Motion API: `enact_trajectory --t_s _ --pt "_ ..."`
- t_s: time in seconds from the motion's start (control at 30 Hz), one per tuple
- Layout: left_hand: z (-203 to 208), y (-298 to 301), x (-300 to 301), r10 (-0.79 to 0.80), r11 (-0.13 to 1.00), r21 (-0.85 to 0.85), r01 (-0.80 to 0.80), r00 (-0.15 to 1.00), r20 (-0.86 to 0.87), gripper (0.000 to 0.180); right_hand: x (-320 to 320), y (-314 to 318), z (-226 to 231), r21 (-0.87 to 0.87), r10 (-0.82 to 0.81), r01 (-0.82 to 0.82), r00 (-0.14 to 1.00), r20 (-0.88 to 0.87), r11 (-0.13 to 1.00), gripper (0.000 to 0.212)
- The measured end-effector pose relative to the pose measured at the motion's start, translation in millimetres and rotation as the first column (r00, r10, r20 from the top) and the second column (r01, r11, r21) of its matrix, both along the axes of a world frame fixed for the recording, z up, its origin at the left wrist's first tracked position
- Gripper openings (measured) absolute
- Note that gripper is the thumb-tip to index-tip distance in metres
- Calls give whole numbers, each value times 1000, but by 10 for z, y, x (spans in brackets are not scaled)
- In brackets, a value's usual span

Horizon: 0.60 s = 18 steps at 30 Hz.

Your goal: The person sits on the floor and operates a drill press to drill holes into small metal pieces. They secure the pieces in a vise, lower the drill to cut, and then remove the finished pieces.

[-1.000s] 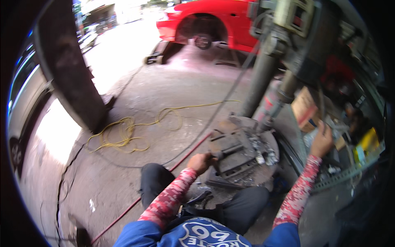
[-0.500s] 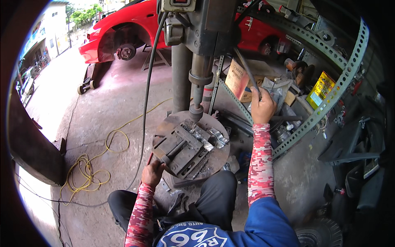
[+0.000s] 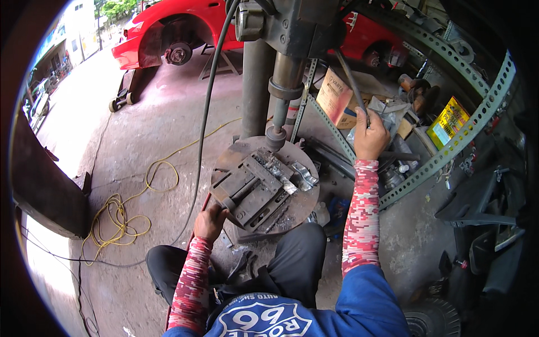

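My right hand [image 3: 371, 135] is wrapped round the lower end of a dark feed lever [image 3: 350, 76] of a drill press [image 3: 303, 33]. My left hand [image 3: 211, 222] is closed at the near end of a drill press vise [image 3: 240, 188], by its screw; the fingers partly hide what they grip. The vise lies on a round metal table [image 3: 224, 159]. Above its far end hangs the spindle [image 3: 275, 136], whose tip I cannot make out. Metal shavings [image 3: 275, 165] cover the vise's far part, and a shiny bent metal piece [image 3: 304, 174] lies to its right.
A thin red rod [image 3: 206, 201] shows beside my left hand. A black cable [image 3: 203, 140] hangs left of the press column [image 3: 258, 84]; a yellow cord [image 3: 118, 219] lies coiled on the floor. At right stand a perforated metal rack [image 3: 477, 112] and a cardboard box [image 3: 338, 98]. Behind is a raised red car [image 3: 168, 17].
The whole view has shifted, so the press, vise and both hands appear slightly higher and mostly further right. Both hands keep their places on the lever and at the vise.
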<state>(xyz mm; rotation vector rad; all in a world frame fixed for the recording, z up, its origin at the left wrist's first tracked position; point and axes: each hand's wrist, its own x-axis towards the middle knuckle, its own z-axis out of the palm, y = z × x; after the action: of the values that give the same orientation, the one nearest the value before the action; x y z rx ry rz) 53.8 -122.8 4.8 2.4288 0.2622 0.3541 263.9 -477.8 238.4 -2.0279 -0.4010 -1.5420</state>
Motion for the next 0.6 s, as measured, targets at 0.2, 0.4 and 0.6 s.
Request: enact_trajectory --t_s 0.2,0.4,0.6 --pt "35 -20 -12 -7 1000 -3 7 999 39 32 -17 2 2 5 -4 4 1000 -28 1000 23" --pt "59 -33 -17 -13 1000 -21 14 998 66 33 -7 -4 -12 0 -2 2 999 -45 1000 22" --pt "65 -18 -17 -10 1000 -14 10 1000 -9 32 -3 -8 -12 -17 -11 10 1000 -29 1000 22"
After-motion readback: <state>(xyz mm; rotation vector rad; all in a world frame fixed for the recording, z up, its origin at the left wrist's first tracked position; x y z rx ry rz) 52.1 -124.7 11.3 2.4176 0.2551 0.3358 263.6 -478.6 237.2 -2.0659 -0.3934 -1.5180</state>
